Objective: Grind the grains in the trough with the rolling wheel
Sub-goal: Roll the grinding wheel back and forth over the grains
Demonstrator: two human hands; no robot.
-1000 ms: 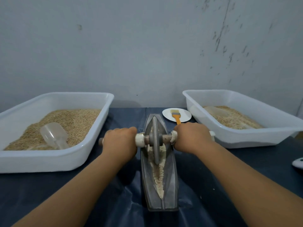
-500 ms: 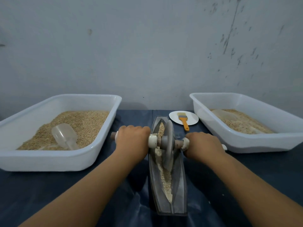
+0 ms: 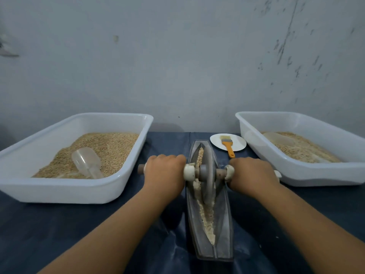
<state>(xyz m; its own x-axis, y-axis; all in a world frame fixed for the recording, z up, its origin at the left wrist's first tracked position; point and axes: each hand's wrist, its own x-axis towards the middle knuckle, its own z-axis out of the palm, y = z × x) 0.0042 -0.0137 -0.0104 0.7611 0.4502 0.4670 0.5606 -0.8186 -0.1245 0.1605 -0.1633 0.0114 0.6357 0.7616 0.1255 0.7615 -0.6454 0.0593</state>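
Grey wheel (image 3: 207,175) nearer than before

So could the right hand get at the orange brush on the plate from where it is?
Probably yes: the right hand grips the axle, and the orange brush lies just beyond it on the plate, nothing between; it must let go first.

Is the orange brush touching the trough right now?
Apart. The head view shows the orange brush lying on the small white plate, with a strip of dark cloth showing between its handle tip and the trough rim.
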